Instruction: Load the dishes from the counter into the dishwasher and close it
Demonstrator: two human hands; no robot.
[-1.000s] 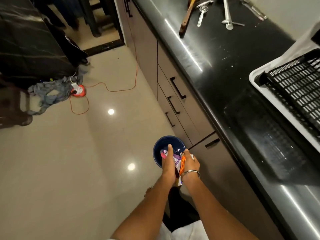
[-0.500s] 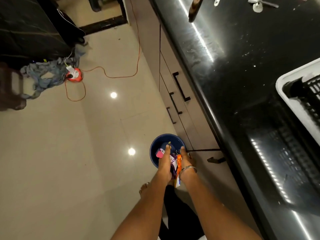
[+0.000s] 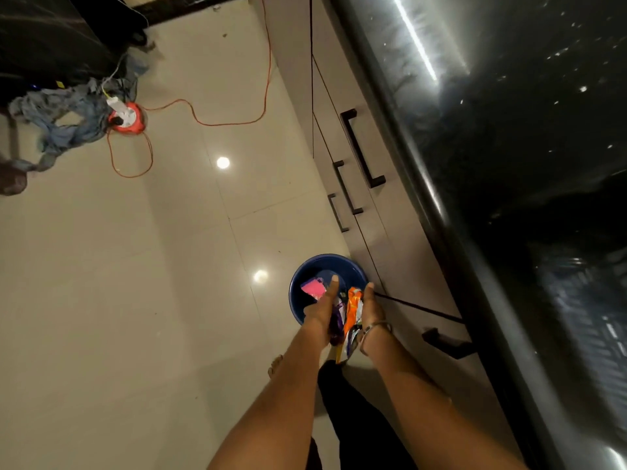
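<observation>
Head view, landmark: a dark blue bowl (image 3: 325, 283) sits low in the middle of the picture, over the pale tiled floor (image 3: 135, 300) and just beside the drawer fronts.
Bowl contents: a pink packet (image 3: 314, 289) lies inside it, toward its left side; crumpled wrappers (image 3: 351, 312), orange, purple and silver, hang over its near rim, between the two hands.
Left hand (image 3: 320, 313): at the bowl's near rim, thumb stretched forward over the inside, the rest of the hand curled on the rim and the purple wrapper.
Right hand (image 3: 371, 312): at the bowl's near right rim, just beside the left hand, thumb up along the orange wrapper; a metal bangle (image 3: 375, 329) circles the wrist. Its other fingers are hidden, so how they grip cannot be told.
Hands together: close side by side, both clamped on the bowl and wrappers.
Right of the bowl: grey drawers (image 3: 342, 130) with black bar handles (image 3: 361, 149), and above them the black glossy tabletop (image 3: 526, 113) with a bright strip of reflected light.
Below the bowl: the person's bare toes (image 3: 275, 366) on the floor and a dark trouser leg.
Far left of the bowl: an orange extension reel (image 3: 128, 118) with its orange cable (image 3: 217, 122) looping over the floor, touching a heap of blue-grey cloth (image 3: 64, 120).
</observation>
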